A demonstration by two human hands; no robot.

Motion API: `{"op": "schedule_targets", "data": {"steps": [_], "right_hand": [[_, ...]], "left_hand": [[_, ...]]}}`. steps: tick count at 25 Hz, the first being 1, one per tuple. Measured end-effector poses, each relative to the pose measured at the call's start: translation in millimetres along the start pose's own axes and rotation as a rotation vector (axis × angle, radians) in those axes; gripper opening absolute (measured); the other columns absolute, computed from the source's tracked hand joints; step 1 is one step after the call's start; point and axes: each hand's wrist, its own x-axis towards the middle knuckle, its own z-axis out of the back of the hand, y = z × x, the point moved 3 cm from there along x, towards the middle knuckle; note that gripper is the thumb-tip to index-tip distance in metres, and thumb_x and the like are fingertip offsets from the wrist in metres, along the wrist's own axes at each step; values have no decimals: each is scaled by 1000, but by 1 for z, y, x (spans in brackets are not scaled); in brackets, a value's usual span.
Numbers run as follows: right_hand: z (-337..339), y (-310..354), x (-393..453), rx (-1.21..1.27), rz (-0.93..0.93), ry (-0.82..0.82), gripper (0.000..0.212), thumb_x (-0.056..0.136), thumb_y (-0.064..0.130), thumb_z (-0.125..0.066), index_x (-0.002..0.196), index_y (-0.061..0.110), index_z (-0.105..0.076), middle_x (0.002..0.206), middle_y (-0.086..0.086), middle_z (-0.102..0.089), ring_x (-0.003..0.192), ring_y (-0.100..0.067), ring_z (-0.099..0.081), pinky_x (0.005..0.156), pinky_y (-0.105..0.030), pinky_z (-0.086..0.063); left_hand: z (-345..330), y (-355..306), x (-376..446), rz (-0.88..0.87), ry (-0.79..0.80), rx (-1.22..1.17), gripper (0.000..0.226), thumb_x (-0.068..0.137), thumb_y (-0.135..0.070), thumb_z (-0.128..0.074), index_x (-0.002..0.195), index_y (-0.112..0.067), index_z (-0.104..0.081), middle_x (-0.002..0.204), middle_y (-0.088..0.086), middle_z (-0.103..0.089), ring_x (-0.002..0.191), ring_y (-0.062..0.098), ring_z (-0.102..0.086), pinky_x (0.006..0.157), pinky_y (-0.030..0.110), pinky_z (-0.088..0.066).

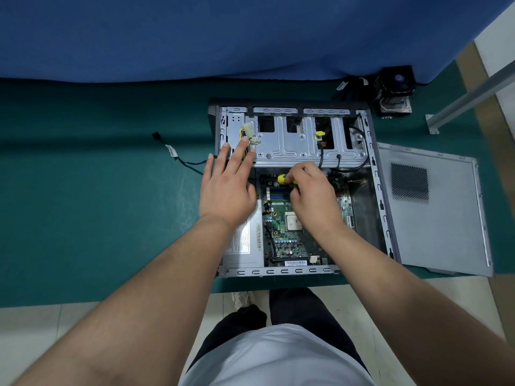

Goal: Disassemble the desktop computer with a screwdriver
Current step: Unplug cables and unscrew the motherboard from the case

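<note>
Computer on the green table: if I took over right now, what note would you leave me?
Left hand: open, fingers straight, resting on the left edge of the computer case.
Right hand: grips the yellow-handled screwdriver over the motherboard.
Done: side panel is off and lies right of the case; the CPU cooler sits outside behind it; a loose cable lies to the left.
Left: motherboard, power supply and drive cage are still inside.

Head view, steeply down, close.
</note>
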Motion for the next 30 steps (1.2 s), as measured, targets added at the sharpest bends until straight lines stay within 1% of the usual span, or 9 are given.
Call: {"op": "schedule_targets", "data": {"steps": [3,7,12,16,21,24,27,28,30], "right_hand": [[-4,-2,-2,62,-50,-6,23,92,1,-61,110,13,-70,117,-1,-59,96,-16,-61,85,-29,-50],[-7,-6,-6,77,-100,-21,27,94,4,-59,118,13,-68,120,-2,-60,100,-16,-60,86,-27,-47],[-2,-10,-12,121,-105,-64,24,95,7,-61,117,15,-68,119,1,-59,96,-10,-58,87,-25,-46],[1,-12,-15,132,-106,-91,24,95,8,-62,117,15,-69,118,1,-60,95,-2,-50,85,-17,-39],[12,-11,-25,196,-121,-110,22,96,10,-62,116,17,-69,118,4,-60,99,1,-52,88,-6,-35],[27,-11,-36,242,-144,-141,21,96,11,-63,114,19,-69,116,6,-61,97,4,-52,83,1,-34],[51,-14,-47,308,-206,-199,18,95,17,-65,109,26,-70,111,11,-62,94,2,-56,81,-10,-42],[60,-17,-51,337,-246,-218,17,95,20,-66,107,29,-70,108,13,-63,88,1,-57,75,-13,-44],[76,-25,-59,449,-342,-241,15,93,24,-68,102,35,-70,95,14,-66,65,-1,-55,56,-13,-40]], "left_hand": [[0,0,0,2,1,-1,70,92,-30,-44,160,-30,-27,172,-11,-7,157,23,-10,128,50,-11],[0,0,0,0,3,-2,71,92,-30,-43,160,-30,-26,172,-10,-7,157,23,-10,128,49,-11],[0,1,0,1,-4,-3,70,92,-31,-44,160,-30,-27,172,-11,-6,157,23,-10,128,49,-11],[-1,1,0,1,-9,-6,70,93,-31,-44,160,-31,-26,172,-11,-6,157,22,-10,128,50,-12],[-1,1,0,-10,-14,-29,69,92,-30,-45,159,-31,-28,171,-12,-8,157,23,-12,128,49,-12],[0,1,0,-12,-15,-48,68,92,-31,-44,159,-32,-29,171,-12,-10,157,23,-12,128,50,-11],[7,0,-4,-52,-61,-39,65,94,-30,-46,158,-31,-32,171,-10,-12,158,22,-8,128,50,-9],[10,-2,-6,-79,-82,-68,63,96,-27,-48,157,-29,-35,171,-9,-14,158,21,-9,127,48,-11],[16,-7,-11,-81,-91,-265,56,99,-18,-51,154,-24,-42,168,-8,-26,155,19,-19,126,42,-20]]}}
